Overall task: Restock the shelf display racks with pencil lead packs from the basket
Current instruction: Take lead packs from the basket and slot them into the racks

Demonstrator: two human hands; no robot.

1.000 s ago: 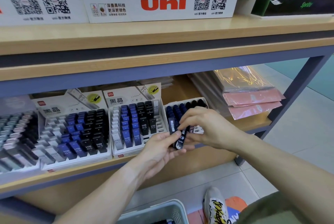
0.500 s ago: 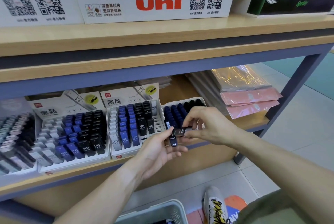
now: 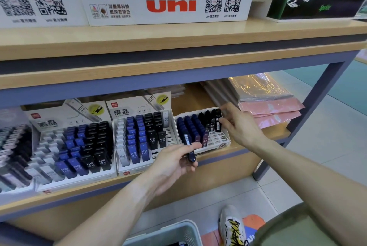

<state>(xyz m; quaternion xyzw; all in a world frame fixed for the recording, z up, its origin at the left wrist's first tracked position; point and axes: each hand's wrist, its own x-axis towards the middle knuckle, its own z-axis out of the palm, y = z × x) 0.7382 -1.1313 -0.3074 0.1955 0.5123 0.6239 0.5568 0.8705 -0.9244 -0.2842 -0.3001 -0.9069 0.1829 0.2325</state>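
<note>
Right hand (image 3: 241, 126): fingertips pinch a black lead pack (image 3: 218, 121), held upright at the back right corner of the small white rack (image 3: 222, 138), in the rightmost column. Left hand (image 3: 174, 163): palm up, thumb and fingers closed on a dark pack (image 3: 191, 151), lying tilted just in front of that rack's front edge. Rack holds blue packs left, black packs at the rear right, with empty slots at the front right. Two larger racks (image 3: 137, 132) of HB 0.5 packs stand beside it to the left on the lower shelf (image 3: 218, 168). Pink plastic sleeves (image 3: 272, 112) stacked to the right. White basket (image 3: 174, 233) rim on the floor below, near a shoe (image 3: 232, 228).
</note>
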